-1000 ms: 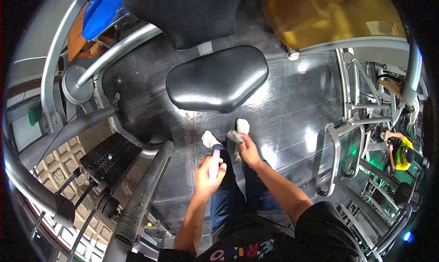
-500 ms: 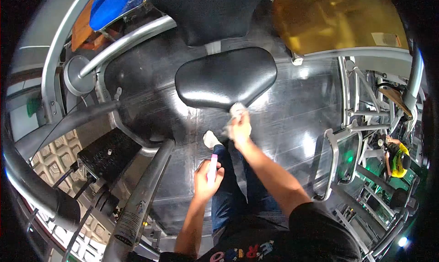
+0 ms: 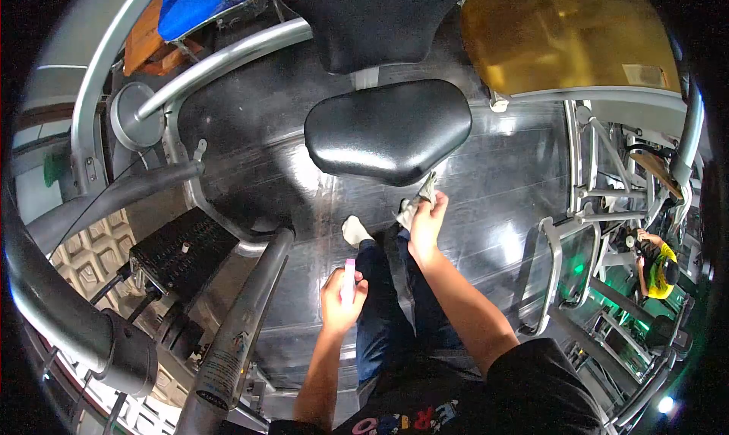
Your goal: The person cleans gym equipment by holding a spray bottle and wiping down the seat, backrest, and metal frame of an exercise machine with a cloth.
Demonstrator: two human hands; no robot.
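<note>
Low in the middle, my left hand (image 3: pixel 334 307) is wrapped round a slim whitish, bottle-like thing (image 3: pixel 348 281) with a pink top, held upright; its lower part is hidden by my fingers. My right hand (image 3: pixel 427 228) pinches a crumpled pale grey cloth (image 3: pixel 411 209), part of which sticks up past the fingertips. Just beyond that cloth is the black padded seat (image 3: pixel 387 127) with a shiny surface. The cloth is close to the seat's near edge; whether it touches I cannot tell.
Behind the seat stands a black backrest (image 3: pixel 376 25). A yellowish panel (image 3: pixel 569 36) is at the upper right. Metal frame tubes (image 3: pixel 247 321) and a weight stack (image 3: pixel 182 246) lie left. Gym machines and a person in a yellow top (image 3: pixel 662 274) are at right. My feet stand on dark flooring.
My right hand has drawn back from the seat's near edge and moved right with the cloth. The left hand stays almost in place. The view has shifted slightly.
</note>
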